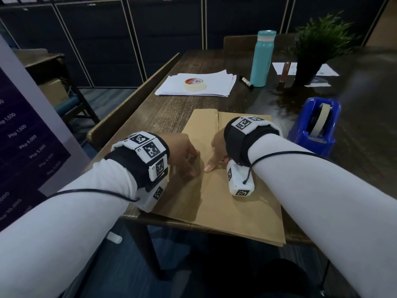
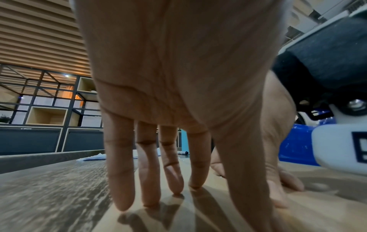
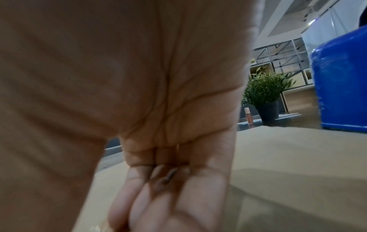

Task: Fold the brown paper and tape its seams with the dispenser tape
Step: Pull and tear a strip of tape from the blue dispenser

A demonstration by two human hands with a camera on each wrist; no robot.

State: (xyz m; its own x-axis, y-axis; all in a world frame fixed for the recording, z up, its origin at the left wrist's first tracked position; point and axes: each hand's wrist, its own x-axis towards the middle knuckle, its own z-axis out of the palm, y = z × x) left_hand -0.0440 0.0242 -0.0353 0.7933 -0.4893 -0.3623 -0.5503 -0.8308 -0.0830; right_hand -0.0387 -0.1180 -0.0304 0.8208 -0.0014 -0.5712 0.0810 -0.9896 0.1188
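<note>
The folded brown paper (image 1: 232,201) lies flat on the dark wooden table (image 1: 171,108), its near edge hanging over the table's front. A seam (image 1: 217,119) runs down its middle, glossy at the far end. My left hand (image 1: 189,166) stands on the paper just left of the seam, its straight fingers (image 2: 172,175) touching it by the tips. Right beside it, my right hand (image 1: 211,164) presses flat fingertips (image 3: 158,207) on the paper and holds nothing that I can see. The blue tape dispenser (image 1: 315,125) with its roll stands right of the paper, apart from both hands.
Behind the brown paper are a stack of white sheets (image 1: 214,87) with a roll of masking tape (image 1: 194,83) on it, a black marker (image 1: 247,82), a teal bottle (image 1: 262,59) and a potted plant (image 1: 318,46). A chair back (image 1: 133,100) lines the table's left edge.
</note>
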